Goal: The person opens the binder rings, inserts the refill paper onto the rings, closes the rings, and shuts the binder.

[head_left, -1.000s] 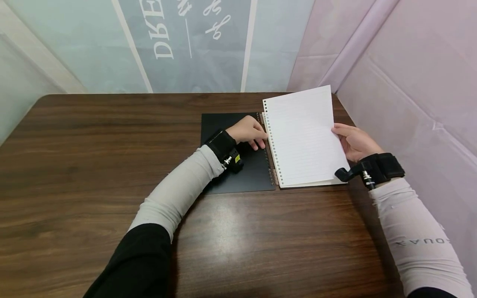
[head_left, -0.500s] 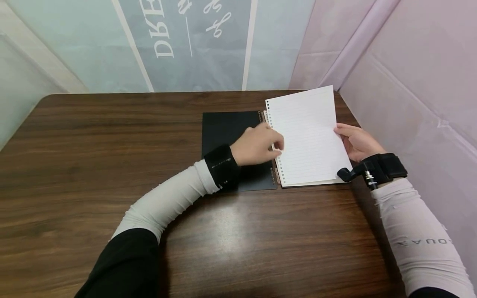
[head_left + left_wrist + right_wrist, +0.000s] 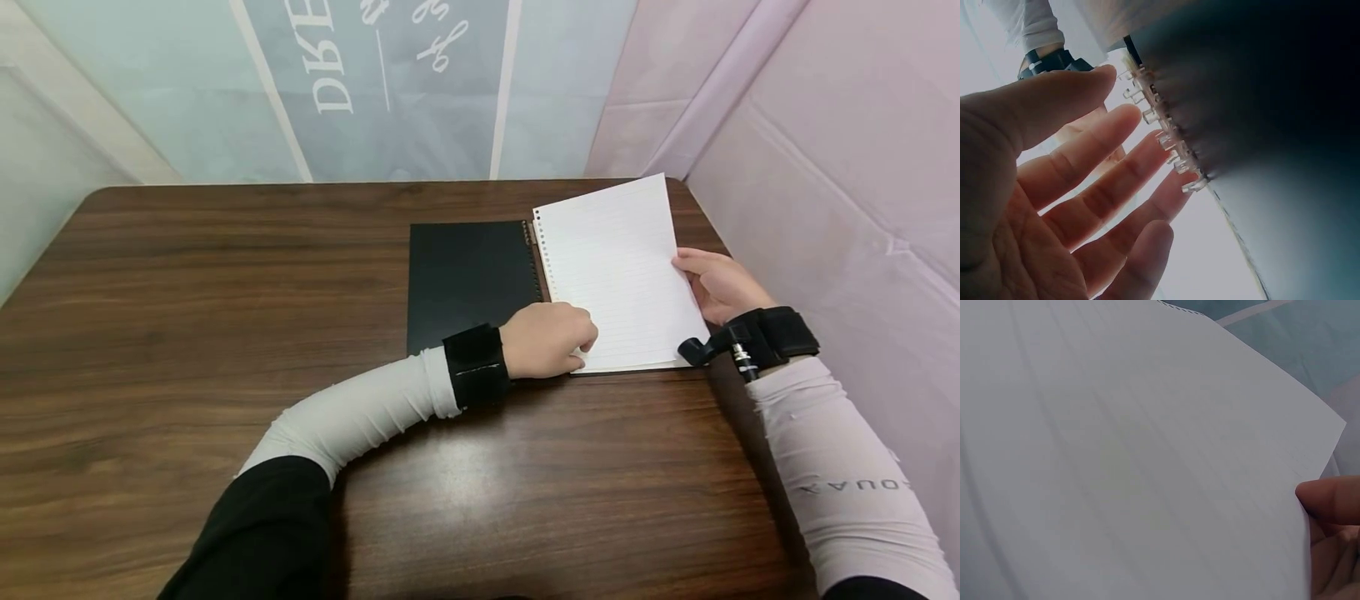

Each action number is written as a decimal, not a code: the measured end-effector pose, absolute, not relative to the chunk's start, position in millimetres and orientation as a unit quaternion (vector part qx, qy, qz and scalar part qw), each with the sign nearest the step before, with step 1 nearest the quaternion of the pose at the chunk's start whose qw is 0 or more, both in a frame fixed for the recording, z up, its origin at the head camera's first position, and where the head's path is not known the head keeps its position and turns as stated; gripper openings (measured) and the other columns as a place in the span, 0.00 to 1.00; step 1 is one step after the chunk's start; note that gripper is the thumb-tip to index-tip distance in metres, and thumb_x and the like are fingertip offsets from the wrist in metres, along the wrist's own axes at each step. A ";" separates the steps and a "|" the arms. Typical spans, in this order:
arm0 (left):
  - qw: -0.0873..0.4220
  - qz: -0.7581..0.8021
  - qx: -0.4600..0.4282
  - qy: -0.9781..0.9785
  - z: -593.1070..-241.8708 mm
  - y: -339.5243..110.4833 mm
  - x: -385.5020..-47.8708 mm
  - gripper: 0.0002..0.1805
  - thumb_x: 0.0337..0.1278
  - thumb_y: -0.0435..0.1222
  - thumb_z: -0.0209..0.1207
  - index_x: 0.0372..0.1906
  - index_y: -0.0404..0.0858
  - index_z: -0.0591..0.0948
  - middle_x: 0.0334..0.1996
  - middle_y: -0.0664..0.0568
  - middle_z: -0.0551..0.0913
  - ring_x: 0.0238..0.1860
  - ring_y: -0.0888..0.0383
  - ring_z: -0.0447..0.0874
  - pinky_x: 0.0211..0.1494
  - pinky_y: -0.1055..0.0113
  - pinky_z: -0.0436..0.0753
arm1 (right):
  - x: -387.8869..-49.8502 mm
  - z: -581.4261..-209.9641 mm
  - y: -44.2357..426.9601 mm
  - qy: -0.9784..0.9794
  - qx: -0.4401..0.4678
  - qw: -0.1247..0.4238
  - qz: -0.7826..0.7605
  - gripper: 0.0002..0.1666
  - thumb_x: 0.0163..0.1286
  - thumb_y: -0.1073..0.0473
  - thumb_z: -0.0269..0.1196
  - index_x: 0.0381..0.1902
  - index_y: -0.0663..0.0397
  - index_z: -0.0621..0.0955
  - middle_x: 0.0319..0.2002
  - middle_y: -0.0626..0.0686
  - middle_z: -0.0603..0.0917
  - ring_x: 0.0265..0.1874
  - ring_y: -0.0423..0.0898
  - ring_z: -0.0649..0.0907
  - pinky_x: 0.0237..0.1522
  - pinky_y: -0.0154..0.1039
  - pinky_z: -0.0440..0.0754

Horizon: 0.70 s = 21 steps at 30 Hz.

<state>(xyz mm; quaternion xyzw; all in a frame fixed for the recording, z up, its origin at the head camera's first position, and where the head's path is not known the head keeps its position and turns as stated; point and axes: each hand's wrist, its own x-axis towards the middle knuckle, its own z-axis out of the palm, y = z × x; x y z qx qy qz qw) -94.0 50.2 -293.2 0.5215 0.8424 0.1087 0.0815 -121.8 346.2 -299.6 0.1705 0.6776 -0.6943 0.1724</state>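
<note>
Right hand (image 3: 720,287) pinches punched lined sheet (image 3: 611,267)

We see it aslant over the right side of the open black ring binder (image 3: 472,279) on the wood-grain table (image 3: 187,333); the left hand (image 3: 547,340), fingers apart, is at the clear rings (image 3: 1150,116) (touching or not, we cannot tell).

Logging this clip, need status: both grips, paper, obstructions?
Right grip pinching edge of lined sheet. Left grip at binding rings, contact unclear. Lower rings hidden by left grip in head view.
</note>
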 end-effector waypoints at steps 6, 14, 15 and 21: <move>0.064 0.046 0.538 0.839 -291.1 56.1 -91.6 0.10 0.61 0.33 0.60 0.25 0.45 0.77 0.29 0.56 0.74 0.30 0.62 0.70 0.32 0.71 0.72 | -121.1 -300.3 346.2 0.688 0.170 0.165 -0.686 0.20 0.79 0.52 0.52 0.65 0.44 0.67 0.41 0.35 0.81 0.44 0.32 0.79 0.45 0.29 0.77; 0.125 0.043 0.567 0.813 -284.9 58.3 -108.7 0.05 0.66 0.39 0.60 0.40 0.43 0.84 0.42 0.54 0.82 0.42 0.58 0.79 0.46 0.66 0.78 | -124.2 -301.6 345.0 0.725 0.183 0.156 -0.645 0.36 0.79 0.52 0.50 0.79 0.50 0.52 0.48 0.34 0.75 0.45 0.28 0.76 0.46 0.24 0.75; 0.141 0.061 0.558 0.816 -283.2 56.6 -114.3 0.05 0.66 0.40 0.61 0.39 0.43 0.83 0.41 0.55 0.82 0.40 0.59 0.78 0.46 0.67 0.77 | -124.2 -302.3 345.1 0.732 0.187 0.158 -0.635 0.39 0.79 0.51 0.50 0.80 0.52 0.49 0.49 0.34 0.73 0.46 0.27 0.75 0.46 0.23 0.75; 0.113 0.101 0.417 0.896 -279.4 43.8 -153.1 0.10 0.64 0.37 0.58 0.28 0.43 0.70 0.27 0.56 0.68 0.29 0.59 0.64 0.31 0.67 0.67 | -122.2 -306.4 345.5 0.744 0.196 0.167 -0.616 0.40 0.80 0.49 0.48 0.80 0.51 0.44 0.54 0.34 0.70 0.48 0.26 0.73 0.47 0.22 0.75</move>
